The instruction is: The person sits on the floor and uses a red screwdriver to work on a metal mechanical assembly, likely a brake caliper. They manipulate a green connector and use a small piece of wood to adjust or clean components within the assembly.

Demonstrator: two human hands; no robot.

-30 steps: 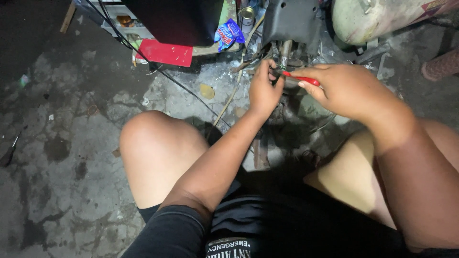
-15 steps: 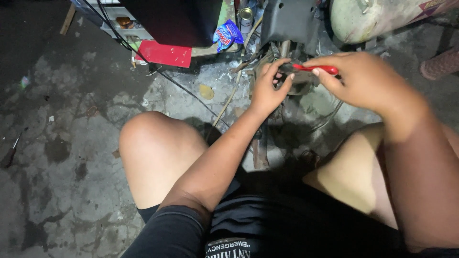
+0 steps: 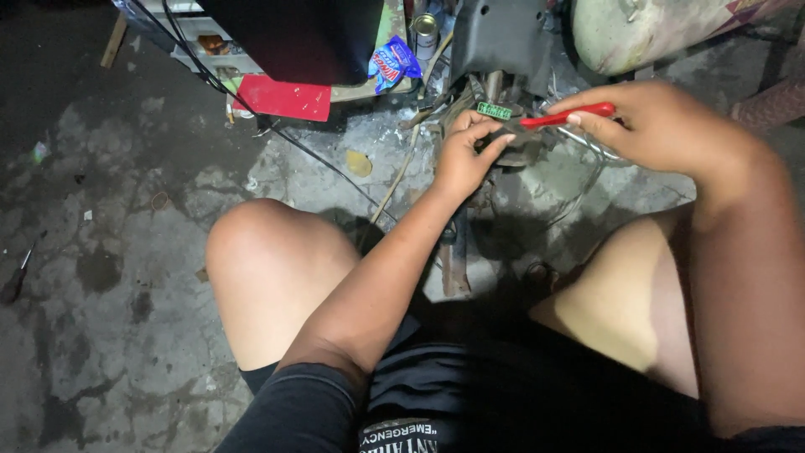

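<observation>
My left hand [image 3: 465,155] reaches forward between my knees and pinches a small dark part [image 3: 503,134] with a green label, low on a grey machine housing [image 3: 503,38]. My right hand [image 3: 662,126] is closed around a red-handled tool [image 3: 566,117] whose tip points left at that same part, close to my left fingers. The tool's working end is hidden behind the part and my fingers. Thin wires [image 3: 587,147] loop under my right hand.
Stained concrete floor [image 3: 109,277] lies to the left. A red flat piece [image 3: 285,99], a blue snack wrapper [image 3: 392,63] and a small can [image 3: 426,27] lie near the machine. A black cable [image 3: 277,134] crosses the floor. A screwdriver [image 3: 17,277] lies far left.
My right hand with the red-handled tool has lifted up and to the right. My left hand has stayed on the dark part.
</observation>
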